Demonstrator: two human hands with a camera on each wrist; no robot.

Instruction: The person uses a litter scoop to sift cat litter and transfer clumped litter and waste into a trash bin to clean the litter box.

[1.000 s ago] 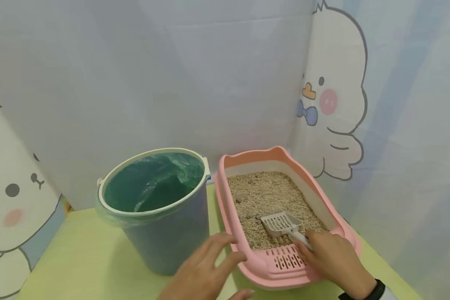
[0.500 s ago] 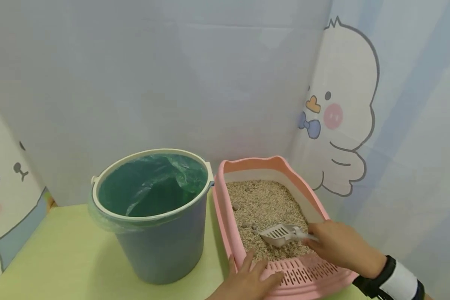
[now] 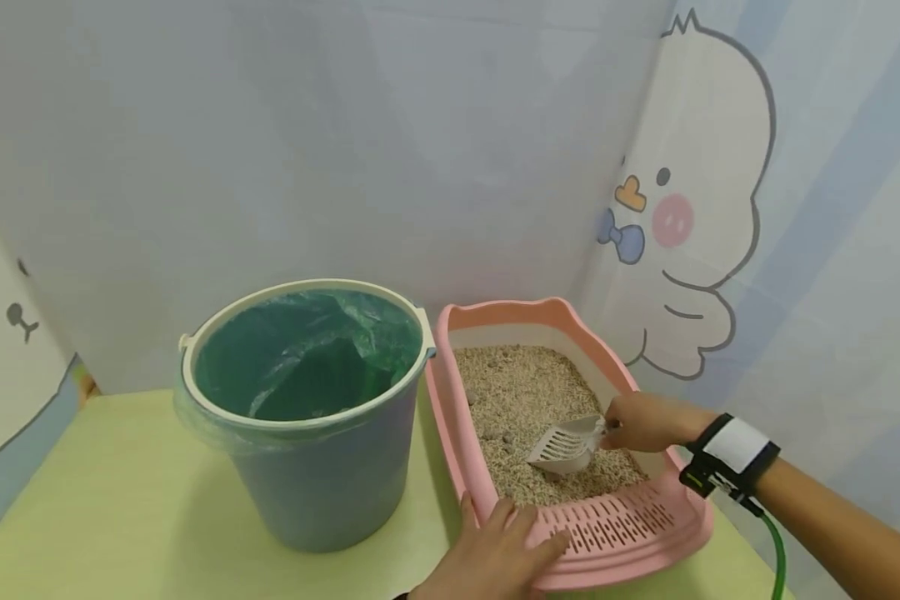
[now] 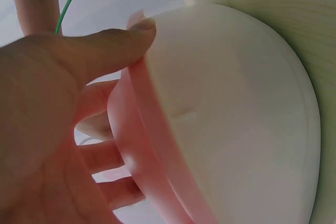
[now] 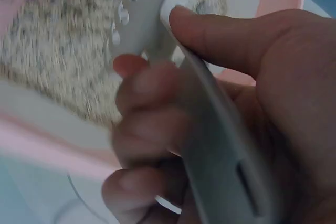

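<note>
A: Item, scoop (image 3: 566, 446): where, and lying how?
B: In the litter box (image 3: 648, 546), slotted head on the litter (image 3: 525, 400); long axis left-right, head left, handle right.
A: Your hands?
B: Right hand (image 3: 641, 422) curled round the handle. Left hand (image 3: 498, 558) grips the box's near rim, thumb outside, on the desk (image 3: 120, 508).

On the table (image 3: 120, 500), the bucket (image 3: 322, 475) stands left of the litter tray (image 3: 630, 542), just beside it. A bag (image 3: 307, 358) lines the bucket. Litter (image 3: 510, 392) fills the tray, and the scoop (image 3: 566, 446) sits in it toward the near right. A wall (image 3: 345, 167) stands behind both.
</note>
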